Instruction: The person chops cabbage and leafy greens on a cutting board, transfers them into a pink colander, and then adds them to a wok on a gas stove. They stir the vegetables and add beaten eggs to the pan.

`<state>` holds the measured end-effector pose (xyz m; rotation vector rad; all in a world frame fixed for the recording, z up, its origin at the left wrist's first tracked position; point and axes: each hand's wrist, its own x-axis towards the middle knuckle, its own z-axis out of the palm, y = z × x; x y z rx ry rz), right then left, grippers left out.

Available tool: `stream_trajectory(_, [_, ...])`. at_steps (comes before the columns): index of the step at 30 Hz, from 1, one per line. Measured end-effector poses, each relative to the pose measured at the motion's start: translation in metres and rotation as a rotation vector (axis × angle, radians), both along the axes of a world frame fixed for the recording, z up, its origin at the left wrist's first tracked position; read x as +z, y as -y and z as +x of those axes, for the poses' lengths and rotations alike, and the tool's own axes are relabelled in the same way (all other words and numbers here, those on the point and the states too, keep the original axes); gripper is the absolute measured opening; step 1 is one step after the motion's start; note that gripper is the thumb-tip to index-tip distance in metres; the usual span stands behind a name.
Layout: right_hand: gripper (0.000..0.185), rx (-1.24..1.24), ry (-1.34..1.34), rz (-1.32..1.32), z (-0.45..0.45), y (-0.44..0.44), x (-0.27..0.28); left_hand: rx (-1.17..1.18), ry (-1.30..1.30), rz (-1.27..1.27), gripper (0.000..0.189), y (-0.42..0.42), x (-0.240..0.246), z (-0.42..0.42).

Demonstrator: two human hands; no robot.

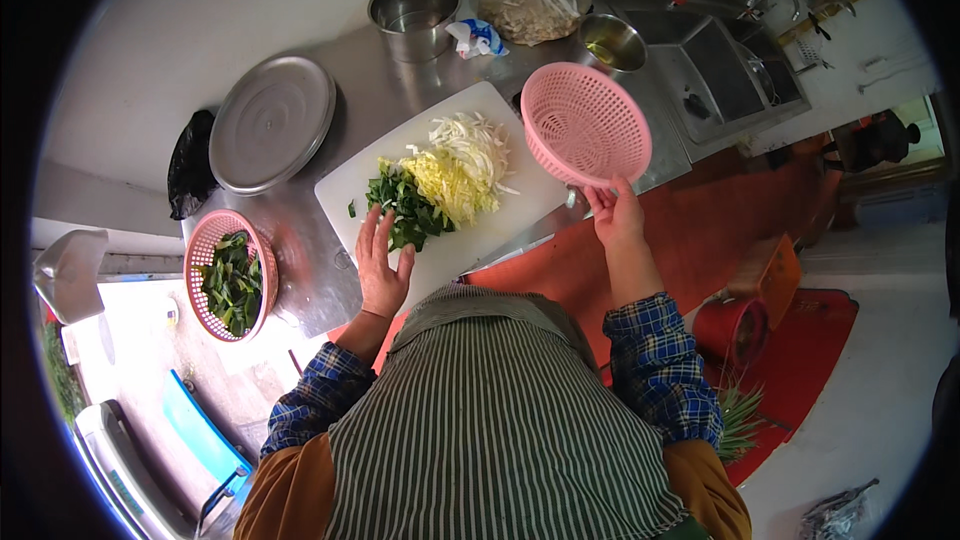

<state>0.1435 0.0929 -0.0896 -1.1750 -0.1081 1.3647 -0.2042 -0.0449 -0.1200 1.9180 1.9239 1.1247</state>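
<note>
My right hand point(619, 217) grips the near rim of a pink plastic colander point(589, 124), which is tilted beside the right end of a white cutting board point(480, 255). No food shows inside the colander. My left hand point(384, 270) is at the board's left part, fingers apart, its fingertips at the edge of some chopped dark green leaves point(409, 210). Whether they touch the leaves is hard to tell. Against the greens lie shredded yellow leaves point(454, 181), and beyond those a heap of shredded white cabbage point(476, 142).
A pink basket of green leaves point(232, 285) stands at the counter's left end. Behind it are a round metal lid point(274, 124) and a black plastic bag point(191, 165). A steel pot point(415, 19), a tied plastic bag point(529, 7), a steel bowl point(613, 45) and a sink point(716, 82) line the back.
</note>
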Motion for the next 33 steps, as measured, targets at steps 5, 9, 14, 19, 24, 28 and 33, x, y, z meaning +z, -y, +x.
stream_trajectory(5, [0.057, 0.23, -0.016, -0.129, -0.04, 0.023, -0.016, 0.234, -0.025, -0.088, 0.08, -0.017, -0.024, -0.016])
stream_trajectory(9, [0.062, 0.747, 0.627, 0.216, -0.083, 0.029, -0.04, 0.319, -0.061, -0.179, 0.092, -0.035, -0.045, -0.002])
stream_trajectory(14, [0.076, 0.727, 1.408, 0.737, -0.13, -0.053, -0.063, 0.338, 0.05, -0.102, 0.091, -0.063, -0.051, 0.028])
stream_trajectory(19, [0.074, 0.812, 1.367, 0.848, -0.153, -0.071, -0.072, 0.343, 0.067, -0.065, 0.086, -0.086, -0.051, 0.051])
stream_trajectory(24, [0.058, 0.764, 1.219, 0.926, -0.16, -0.059, -0.071, 0.379, 0.146, 0.027, 0.067, -0.11, -0.05, 0.076])
stream_trajectory(28, [0.043, 0.719, 0.976, 0.829, -0.167, -0.051, -0.066, 0.368, 0.307, 0.061, 0.044, -0.122, -0.043, 0.092])
stream_trajectory(33, [0.036, 0.729, 0.514, 0.54, -0.178, -0.048, -0.062, 0.432, 0.481, 0.042, 0.037, -0.129, -0.034, 0.1])
